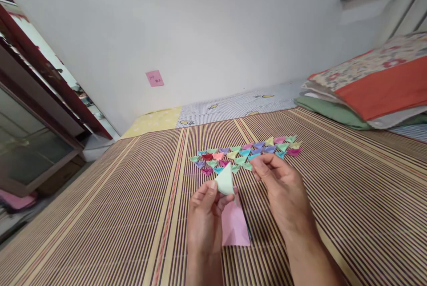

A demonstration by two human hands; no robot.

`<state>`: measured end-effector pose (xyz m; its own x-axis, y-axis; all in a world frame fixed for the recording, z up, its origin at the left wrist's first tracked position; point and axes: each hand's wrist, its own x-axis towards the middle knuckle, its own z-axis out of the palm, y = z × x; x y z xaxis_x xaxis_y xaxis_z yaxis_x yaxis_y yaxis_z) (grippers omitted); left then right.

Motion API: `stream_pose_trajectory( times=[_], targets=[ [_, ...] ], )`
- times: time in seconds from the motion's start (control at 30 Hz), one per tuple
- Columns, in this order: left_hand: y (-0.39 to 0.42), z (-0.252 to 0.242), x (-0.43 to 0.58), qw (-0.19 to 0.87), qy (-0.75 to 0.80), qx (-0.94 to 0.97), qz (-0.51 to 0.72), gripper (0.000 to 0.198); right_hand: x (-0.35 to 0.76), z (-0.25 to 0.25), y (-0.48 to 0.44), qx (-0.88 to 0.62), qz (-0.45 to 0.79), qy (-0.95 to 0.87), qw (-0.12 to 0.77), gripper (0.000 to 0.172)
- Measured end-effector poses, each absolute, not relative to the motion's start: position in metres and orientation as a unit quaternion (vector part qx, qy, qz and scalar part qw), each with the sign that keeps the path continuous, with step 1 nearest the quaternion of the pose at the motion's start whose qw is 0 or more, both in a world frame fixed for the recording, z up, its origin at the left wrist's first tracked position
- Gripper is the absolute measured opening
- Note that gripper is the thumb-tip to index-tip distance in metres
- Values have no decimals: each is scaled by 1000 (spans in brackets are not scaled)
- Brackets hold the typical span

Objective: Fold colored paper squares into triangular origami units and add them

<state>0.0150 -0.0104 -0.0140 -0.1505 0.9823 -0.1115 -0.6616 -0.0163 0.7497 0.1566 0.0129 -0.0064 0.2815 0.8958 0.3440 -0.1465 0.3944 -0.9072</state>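
Note:
My left hand pinches a pale green folded paper between thumb and fingers; its pointed tip faces up. To the right of that paper, and apart from it, my right hand is closed, thumb against the curled fingers. Whether anything is between those fingertips is hidden. Pink paper sheets lie on the striped mat just below the left hand, partly covered by it. Beyond both hands, several small folded paper triangles in many colours stand in rows, some of them hidden behind the hands.
The striped bamboo mat spreads under everything. Folded bedding is stacked at the back right. A patterned cloth runs along the wall, which carries a pink note. On the left stands a glass-paned cabinet or door.

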Motion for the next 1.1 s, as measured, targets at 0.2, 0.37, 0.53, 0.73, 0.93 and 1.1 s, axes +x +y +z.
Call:
stream_pose_trajectory(
  times=[0.2, 0.37, 0.53, 0.73, 0.93, 1.1],
  targets=[
    [2, -14, 8, 670, 290, 197, 655, 9, 151, -3, 14, -348, 469, -588, 560, 14],
    [5, -16, 9, 673, 281, 178, 661, 6, 146, -5, 16, -352, 477, -601, 536, 11],
    [3, -17, 7, 682, 264, 181, 658, 19, 145, -6, 14, -355, 458, -620, 529, 8],
    [3, -15, 7, 668, 278, 192, 663, 28, 145, -1, 13, -354, 455, -632, 518, 11],
    [2, -13, 8, 635, 302, 248, 666, 29, 143, 5, 12, -348, 440, -639, 526, 13],
    [0, -14, 13, 571, 347, 338, 662, 27, 136, 7, 9, -388, 331, -655, 558, 20]
  ],
)
